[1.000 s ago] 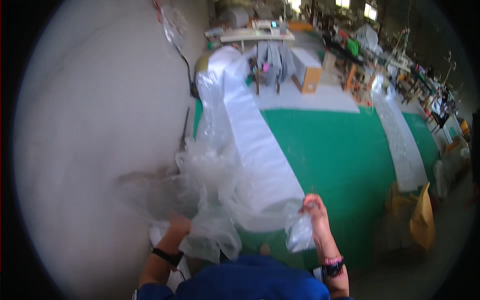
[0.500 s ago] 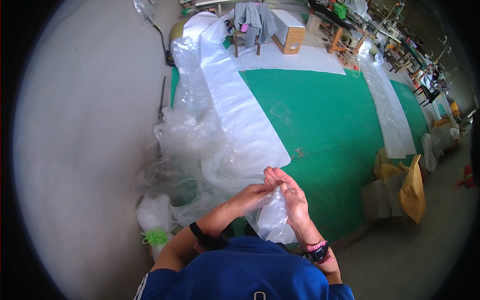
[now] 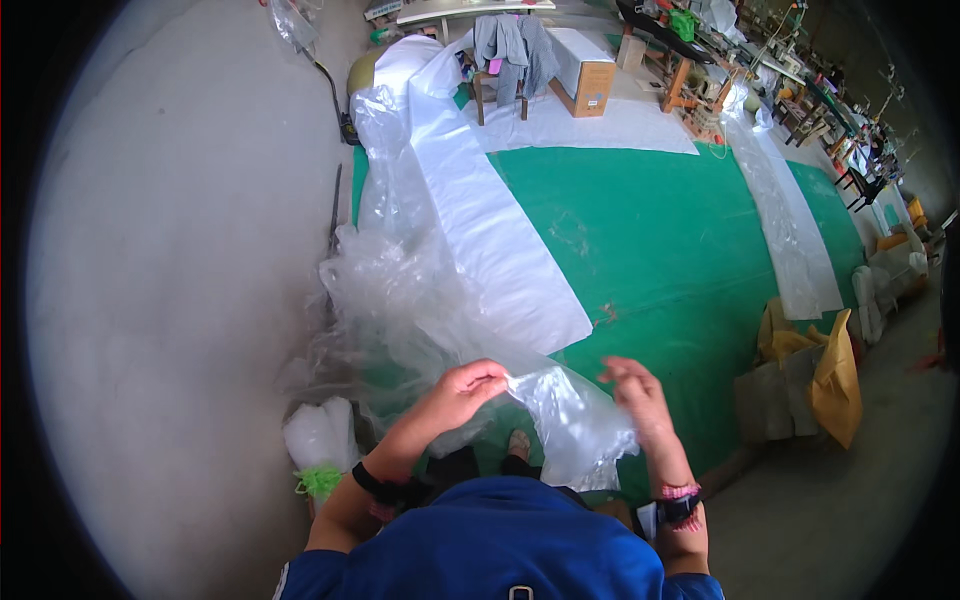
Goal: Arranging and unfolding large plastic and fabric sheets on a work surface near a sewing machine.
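Green mat on the floor, white sheet on it, clear film bunched along the sheet's left side with one end between the hands. Left hand pinches a gathered bit; right hand is blurred, fingers loosely bent, can't tell if gripping. I'd keep the left pinch firm, tension light, creases worked out sideways.

I get soft light, glaring on the crumpled clear plastic film at lower centre; the bare right hand blurs slightly; the dim upper right bends toward the black fisheye rim.
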`<state>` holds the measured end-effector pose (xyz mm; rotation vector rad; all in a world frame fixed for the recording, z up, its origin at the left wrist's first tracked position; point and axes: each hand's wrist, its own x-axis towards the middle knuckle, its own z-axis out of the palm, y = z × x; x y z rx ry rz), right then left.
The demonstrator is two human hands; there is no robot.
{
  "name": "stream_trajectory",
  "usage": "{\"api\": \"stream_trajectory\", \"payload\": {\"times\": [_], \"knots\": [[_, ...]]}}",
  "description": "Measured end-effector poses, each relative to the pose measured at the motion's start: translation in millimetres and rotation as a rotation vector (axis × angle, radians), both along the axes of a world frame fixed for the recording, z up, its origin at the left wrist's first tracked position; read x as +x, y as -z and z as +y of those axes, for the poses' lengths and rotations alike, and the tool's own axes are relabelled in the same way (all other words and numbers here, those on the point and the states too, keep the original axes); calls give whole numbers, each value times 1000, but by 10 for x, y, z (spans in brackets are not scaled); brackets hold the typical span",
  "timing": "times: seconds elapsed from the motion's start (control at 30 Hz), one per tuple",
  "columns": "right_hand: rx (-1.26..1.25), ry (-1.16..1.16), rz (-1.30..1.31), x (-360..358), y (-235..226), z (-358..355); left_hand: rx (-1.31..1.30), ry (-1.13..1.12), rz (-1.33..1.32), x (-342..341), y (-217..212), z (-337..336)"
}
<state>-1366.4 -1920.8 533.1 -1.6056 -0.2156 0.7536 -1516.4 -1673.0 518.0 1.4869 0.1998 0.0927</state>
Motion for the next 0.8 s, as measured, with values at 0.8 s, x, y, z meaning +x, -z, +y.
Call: {"api": "stream_trajectory", "payload": {"times": [0.8], "knots": [[232, -369, 234, -486, 150, 623, -77, -159, 39, 179, -286, -190]]}}
